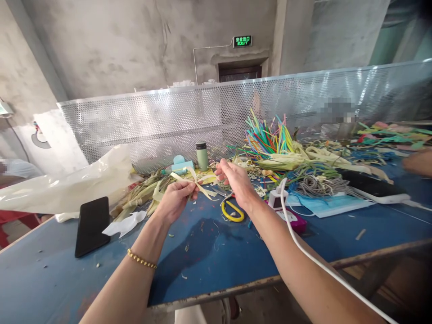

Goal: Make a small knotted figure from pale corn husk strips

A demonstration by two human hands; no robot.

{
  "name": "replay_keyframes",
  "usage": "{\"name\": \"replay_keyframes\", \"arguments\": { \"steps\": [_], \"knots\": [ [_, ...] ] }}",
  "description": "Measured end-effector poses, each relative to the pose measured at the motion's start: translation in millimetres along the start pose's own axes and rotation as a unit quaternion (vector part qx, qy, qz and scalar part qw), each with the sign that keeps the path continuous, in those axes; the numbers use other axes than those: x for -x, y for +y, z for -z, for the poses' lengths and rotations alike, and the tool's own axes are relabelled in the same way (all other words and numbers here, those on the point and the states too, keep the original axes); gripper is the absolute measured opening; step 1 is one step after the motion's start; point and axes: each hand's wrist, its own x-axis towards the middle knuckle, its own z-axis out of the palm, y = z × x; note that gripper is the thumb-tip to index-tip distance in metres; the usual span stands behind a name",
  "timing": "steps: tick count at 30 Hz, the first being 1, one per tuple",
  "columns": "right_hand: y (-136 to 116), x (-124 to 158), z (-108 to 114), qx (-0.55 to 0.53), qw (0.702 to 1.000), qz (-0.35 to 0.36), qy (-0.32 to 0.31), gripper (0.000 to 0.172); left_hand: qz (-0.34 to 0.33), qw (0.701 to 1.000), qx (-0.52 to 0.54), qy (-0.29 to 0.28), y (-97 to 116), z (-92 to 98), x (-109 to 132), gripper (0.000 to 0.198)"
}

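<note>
My left hand (180, 194) is closed in a pinch on pale corn husk strips (207, 193), which cross at the fingertips and stick out to several sides. A short gap to the right, my right hand (236, 177) is raised with its fingers loosely apart, and I see nothing in it. Just below it on the blue table (199, 252) lie scissors (232, 212) with yellow handles, their blades partly under the hand. Dried husks (140, 198) are heaped behind and left of my left hand.
A black phone (92, 227) and crumpled white paper (124, 223) lie left. Behind stand a green bottle (202, 157) and colourful stems (268, 137). Right are a face mask (332, 205), a second phone (371, 184) and a white cable (300, 247). A co-worker's blurred hand (418, 163) shows far right.
</note>
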Motion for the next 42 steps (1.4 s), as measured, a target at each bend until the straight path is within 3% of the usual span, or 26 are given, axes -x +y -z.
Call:
{"name": "replay_keyframes", "arguments": {
  "steps": [2,4,6,13,28,35,42],
  "knots": [
    [-2,1,0,0.019,0.999,0.012,-0.029,0.047,0.006,1.0,-0.01,-0.018,-2,-1.1,1,0.018],
    [-1,5,-3,0.027,0.99,0.028,-0.138,0.038,0.013,0.999,-0.017,-0.034,-4,-2.6,1,0.019],
    [0,9,-7,0.018,0.978,0.049,-0.201,0.029,0.021,0.999,-0.021,-0.045,-6,-3.8,1,0.018],
    [0,12,-10,-0.031,0.989,0.005,-0.146,0.023,0.039,0.997,-0.028,-0.066,-3,-6.8,4,0.02],
    [6,12,-19,-0.037,0.994,-0.004,-0.099,0.032,-0.001,0.996,-0.09,-0.015,-6,-7.7,1,0.021],
    [12,8,-16,0.023,0.994,0.038,-0.102,0.033,-0.012,0.998,-0.057,0.015,-9,-10.1,-1,0.022],
    [9,5,-12,0.115,0.982,0.134,-0.069,0.023,0.0,0.995,-0.085,0.044,-9,-7.9,-1,0.022]
  ]
}}
